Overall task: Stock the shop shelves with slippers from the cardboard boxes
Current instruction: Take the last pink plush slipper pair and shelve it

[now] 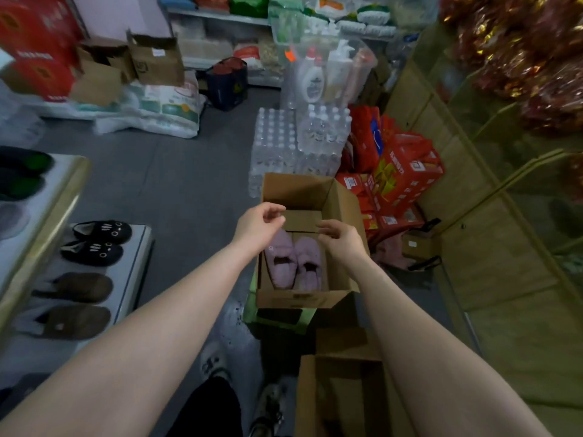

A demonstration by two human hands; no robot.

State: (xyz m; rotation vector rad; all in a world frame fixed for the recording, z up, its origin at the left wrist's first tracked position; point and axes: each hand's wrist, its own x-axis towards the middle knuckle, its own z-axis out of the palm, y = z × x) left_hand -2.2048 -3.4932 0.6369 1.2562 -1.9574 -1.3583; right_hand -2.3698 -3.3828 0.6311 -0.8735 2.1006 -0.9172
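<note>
We see the left hand [260,225] and right hand [342,239] poised over the open cardboard box [296,190], each grip loosely curled and empty, ready to lift the pink slippers [293,261] inside toward the shelf [135,247].

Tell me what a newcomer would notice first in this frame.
The left hand and right hand hover with loosely curled fingers over an open cardboard box at centre, where a pair of pink fluffy slippers lies. On the white shelf at left sit black cat-face slippers and brown slippers. Red cartons are stacked to the box's right.
</note>
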